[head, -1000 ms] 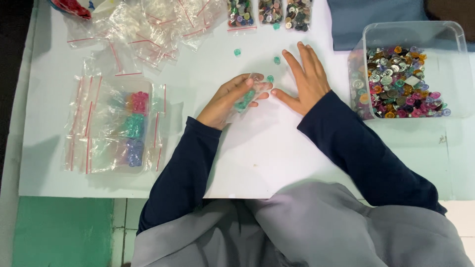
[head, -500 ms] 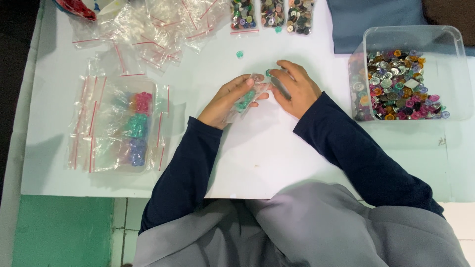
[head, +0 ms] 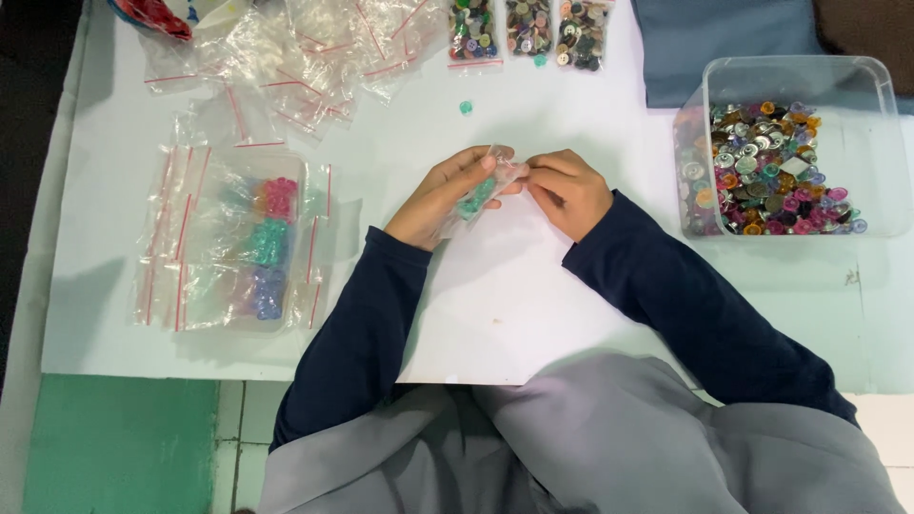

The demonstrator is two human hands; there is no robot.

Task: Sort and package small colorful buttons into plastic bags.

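Clear plastic is shining in the middle of the white desk (head: pixel 533 314), where two hands are meeting. The left hand (head: pixel 440 198) is holding a small clear bag (head: pixel 481 190) with green buttons inside, and its grip is closing around the bag from below. The right hand (head: pixel 569 190) is pinching the top edge of the same bag, fingers curling tight on it. The bag is sitting just above the desk, between both hands.

One loose green button (head: pixel 466 108) is lying on the desk, a little way above the hands. Further up, three filled bags of mixed buttons (head: pixel 529 29) are lying side by side at the top edge. To the right, a clear plastic box (head: pixel 800 81) is holding a heap of buttons in many colours. To the left, flat bags with red strips are lying around a clear tray (head: pixel 238 247) with pink, green and blue buttons in it. A pile of empty bags (head: pixel 305 57) is lying at the top left. Dark blue sleeves (head: pixel 685 295) are covering both arms
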